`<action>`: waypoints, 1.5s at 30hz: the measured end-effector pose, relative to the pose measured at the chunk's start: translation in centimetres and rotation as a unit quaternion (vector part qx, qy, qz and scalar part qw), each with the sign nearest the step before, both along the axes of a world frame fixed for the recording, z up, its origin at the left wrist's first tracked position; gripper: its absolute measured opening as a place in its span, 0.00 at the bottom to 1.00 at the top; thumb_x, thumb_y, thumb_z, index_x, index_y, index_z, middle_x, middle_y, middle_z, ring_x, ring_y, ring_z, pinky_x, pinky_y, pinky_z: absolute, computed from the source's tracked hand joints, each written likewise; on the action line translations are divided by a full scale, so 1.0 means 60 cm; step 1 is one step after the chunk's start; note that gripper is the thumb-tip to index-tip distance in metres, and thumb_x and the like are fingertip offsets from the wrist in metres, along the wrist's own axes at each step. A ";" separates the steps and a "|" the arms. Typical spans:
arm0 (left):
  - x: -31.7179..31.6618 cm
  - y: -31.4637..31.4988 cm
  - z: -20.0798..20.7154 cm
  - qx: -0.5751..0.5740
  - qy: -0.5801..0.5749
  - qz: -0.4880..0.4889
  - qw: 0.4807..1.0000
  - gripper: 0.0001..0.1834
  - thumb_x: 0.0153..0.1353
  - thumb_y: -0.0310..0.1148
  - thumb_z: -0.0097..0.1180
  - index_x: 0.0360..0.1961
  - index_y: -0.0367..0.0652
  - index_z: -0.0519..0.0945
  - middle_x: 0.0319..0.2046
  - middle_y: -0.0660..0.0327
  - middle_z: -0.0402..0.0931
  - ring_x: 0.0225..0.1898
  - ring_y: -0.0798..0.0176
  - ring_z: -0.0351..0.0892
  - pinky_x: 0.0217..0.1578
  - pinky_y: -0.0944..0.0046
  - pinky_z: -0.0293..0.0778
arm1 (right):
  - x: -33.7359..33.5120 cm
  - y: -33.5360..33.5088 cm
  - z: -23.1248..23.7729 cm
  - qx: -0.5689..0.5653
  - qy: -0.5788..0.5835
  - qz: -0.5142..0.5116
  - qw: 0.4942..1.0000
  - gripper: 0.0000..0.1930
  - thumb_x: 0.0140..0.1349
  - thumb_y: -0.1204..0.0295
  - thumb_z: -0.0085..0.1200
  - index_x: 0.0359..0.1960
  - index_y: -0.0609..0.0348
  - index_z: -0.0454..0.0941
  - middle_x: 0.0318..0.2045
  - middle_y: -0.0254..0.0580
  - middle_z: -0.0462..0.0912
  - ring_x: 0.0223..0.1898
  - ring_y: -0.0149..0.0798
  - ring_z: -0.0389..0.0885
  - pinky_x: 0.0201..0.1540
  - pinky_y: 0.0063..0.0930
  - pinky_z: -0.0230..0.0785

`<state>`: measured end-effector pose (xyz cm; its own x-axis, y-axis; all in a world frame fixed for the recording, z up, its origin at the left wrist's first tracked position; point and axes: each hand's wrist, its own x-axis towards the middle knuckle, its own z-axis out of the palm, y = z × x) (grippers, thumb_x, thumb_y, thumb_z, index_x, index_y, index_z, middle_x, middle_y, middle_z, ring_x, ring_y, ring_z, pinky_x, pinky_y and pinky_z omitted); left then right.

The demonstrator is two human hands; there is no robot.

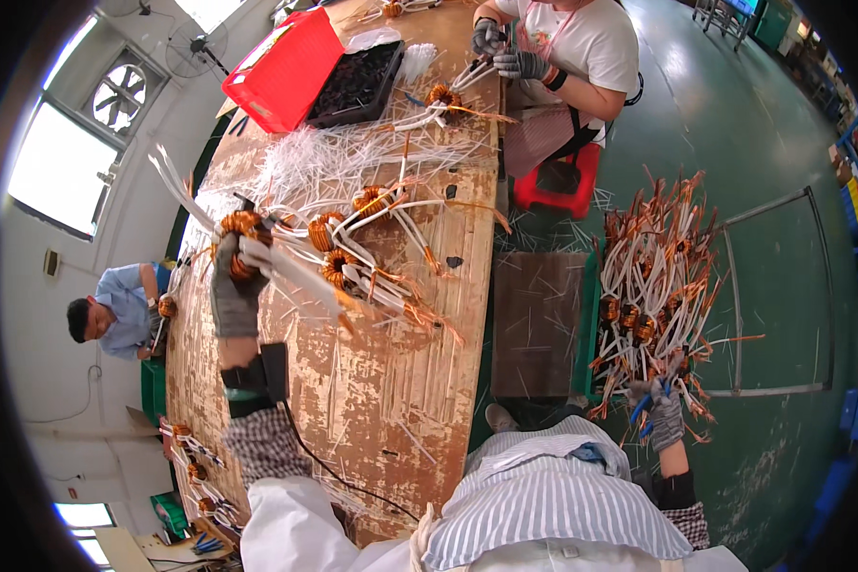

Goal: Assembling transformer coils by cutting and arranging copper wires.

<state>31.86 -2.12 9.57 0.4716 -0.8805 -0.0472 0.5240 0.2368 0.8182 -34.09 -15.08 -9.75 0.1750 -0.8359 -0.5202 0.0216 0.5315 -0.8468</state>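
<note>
My left hand (235,300), in a grey glove, is closed round a copper-wound ring coil (245,227) above the worn wooden table. White-sleeved leads stick out of that coil, and those on its right are smeared by motion. Several similar coils (338,267) with white sleeves and bare copper ends lie on the table to the right of this hand. At the lower right, my gloved right hand (665,419) grips blue-handled pliers (643,408), whose jaws I cannot make out. It is beside the near end of a heap of coils (643,286) in a green crate (589,334).
White sleeve offcuts (305,176) cover the far part of the table (391,372). Beyond them stand a red bin (291,71) and a black tray (357,86) of dark parts. A gloved co-worker (582,57) sits at the far right; another person (119,310) works across the table.
</note>
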 end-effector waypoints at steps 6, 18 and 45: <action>0.060 -0.115 -0.131 0.192 -0.022 0.211 0.958 0.21 0.49 0.45 0.60 0.40 0.45 0.73 0.34 0.60 0.75 0.30 0.60 0.77 0.28 0.62 0.79 | -0.014 0.062 -0.052 0.108 -0.007 -0.086 0.990 0.14 0.61 0.62 0.47 0.31 0.63 0.72 0.32 0.53 0.79 0.31 0.48 0.80 0.34 0.42 0.76; 0.151 -0.158 -0.335 0.360 -0.586 -0.028 0.725 0.20 0.58 0.42 0.48 0.42 0.35 0.74 0.36 0.54 0.75 0.37 0.58 0.73 0.40 0.61 0.67 | -0.024 0.094 -0.011 0.119 0.020 -0.129 0.984 0.12 0.59 0.64 0.49 0.29 0.61 0.70 0.21 0.42 0.78 0.20 0.33 0.76 0.28 0.29 0.72; -0.686 0.042 -0.218 0.540 -0.598 -0.004 0.592 0.10 0.50 0.23 0.55 0.36 0.36 0.73 0.46 0.57 0.65 0.50 0.57 0.64 0.54 0.59 0.60 | -0.248 -0.415 -0.421 0.314 0.091 -0.173 0.929 0.16 0.60 0.60 0.49 0.43 0.57 0.71 0.38 0.42 0.77 0.39 0.41 0.78 0.34 0.41 0.72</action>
